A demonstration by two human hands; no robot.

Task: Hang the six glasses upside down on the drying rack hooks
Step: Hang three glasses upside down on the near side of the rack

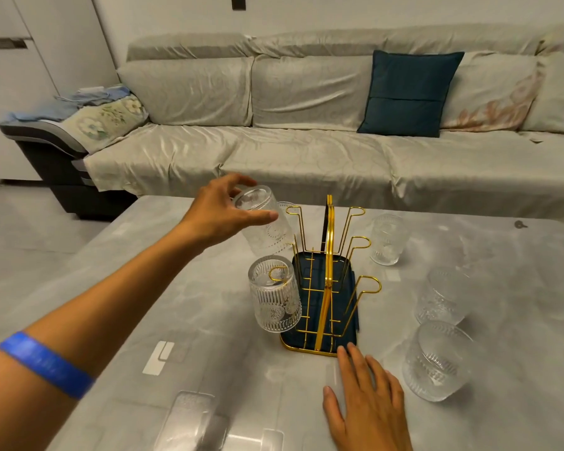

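Our left hand (222, 213) pinches an inverted glass (262, 219) by its base, mouth down, just left of the rack's far-left hook (294, 209). Our right hand (365, 398) lies spread flat beside the rack's tray (306, 348).

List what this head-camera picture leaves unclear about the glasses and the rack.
- Middle left hook: behind the glass in the left hand; whether it is on the hook yet cannot be told.
- Sixth glass: only a sliver shows behind the held one.
- Rack tray's near corner: touch by right hand fingertips unclear.
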